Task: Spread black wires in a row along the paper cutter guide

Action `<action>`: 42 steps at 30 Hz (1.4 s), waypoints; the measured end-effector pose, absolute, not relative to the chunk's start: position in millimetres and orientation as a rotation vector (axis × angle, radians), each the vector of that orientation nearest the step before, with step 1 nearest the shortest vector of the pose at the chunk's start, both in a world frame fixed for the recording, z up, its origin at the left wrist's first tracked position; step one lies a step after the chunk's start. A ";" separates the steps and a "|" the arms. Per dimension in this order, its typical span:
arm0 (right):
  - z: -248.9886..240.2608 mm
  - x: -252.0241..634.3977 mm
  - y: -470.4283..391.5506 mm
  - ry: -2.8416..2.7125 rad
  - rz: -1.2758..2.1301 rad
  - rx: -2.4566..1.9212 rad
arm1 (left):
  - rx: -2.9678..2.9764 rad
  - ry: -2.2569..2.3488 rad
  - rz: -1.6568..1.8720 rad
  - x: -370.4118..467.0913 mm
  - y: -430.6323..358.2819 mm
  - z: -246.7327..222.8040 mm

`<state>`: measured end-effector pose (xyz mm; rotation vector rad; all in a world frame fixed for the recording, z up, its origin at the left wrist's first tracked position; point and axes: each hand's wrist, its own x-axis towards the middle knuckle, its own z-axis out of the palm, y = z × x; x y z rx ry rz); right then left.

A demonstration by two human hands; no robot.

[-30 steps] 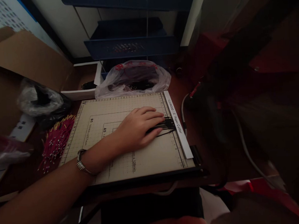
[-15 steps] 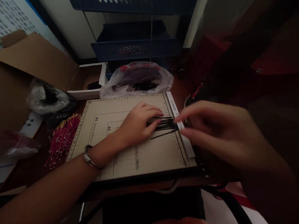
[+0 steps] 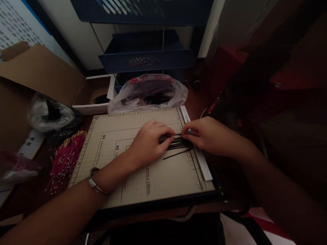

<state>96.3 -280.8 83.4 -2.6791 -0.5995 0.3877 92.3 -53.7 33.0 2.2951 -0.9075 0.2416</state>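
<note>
A loose bundle of thin black cords (image 3: 177,145) lies crosswise on the right part of a flat cream paper-cutter board (image 3: 168,180) printed with grid lines and size marks. Its right ends reach the board's edge, beside a long white strip (image 3: 205,167); one cord lies slanted, a little apart from the rest on the near side.

The left hand (image 3: 155,139) rests on the board, curled, its thumb and forefinger nearly closed on the cords' left part. A metal bracelet (image 3: 92,181) circles that wrist. The right hand (image 3: 204,135) reaches over the white strip, thumb and forefinger drawn close together at the cords' right ends; whether it grips one, I cannot tell.

Left of the board, a heap of magenta cords (image 3: 64,161) with yellow tips lies on the dark reddish-brown counter (image 3: 193,99). Behind the board stand a translucent white plastic bag (image 3: 119,102) with red print, holding dark pieces, and a shallow white box (image 3: 89,109) with more black pieces inside. A dark blue rack (image 3: 147,61) rises behind them.
</note>
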 end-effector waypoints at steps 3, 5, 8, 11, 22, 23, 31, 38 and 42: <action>83.2 98.3 -278.6 -0.604 0.412 -2.655 | 2.290 -0.901 0.223 91.6 -53.2 31.7; 81.5 98.8 -278.2 -0.607 0.416 -2.630 | 2.281 -0.898 0.213 91.0 -53.1 31.0; 76.8 98.2 -280.1 -0.577 0.396 -2.578 | 2.258 -0.929 0.239 90.6 -53.7 29.6; 70.6 96.0 -284.5 -0.581 0.304 -2.495 | 2.210 -0.996 0.346 91.1 -54.7 27.4; 53.1 82.2 -290.2 -0.933 -0.483 -2.274 | 2.078 -0.955 0.615 86.4 -54.2 30.4; 52.2 82.0 -290.1 -0.952 -0.516 -2.271 | 2.072 -0.957 0.624 85.9 -54.3 31.2; 48.0 82.0 -290.6 -1.048 -0.578 -2.227 | 2.060 -0.987 0.605 84.5 -54.7 32.9; 47.3 82.1 -289.4 -1.083 -0.567 -2.234 | 2.099 -0.986 0.592 84.0 -54.4 33.9; 48.9 82.2 -289.4 -1.104 -0.585 -2.247 | 2.052 -1.015 0.603 83.7 -54.5 34.3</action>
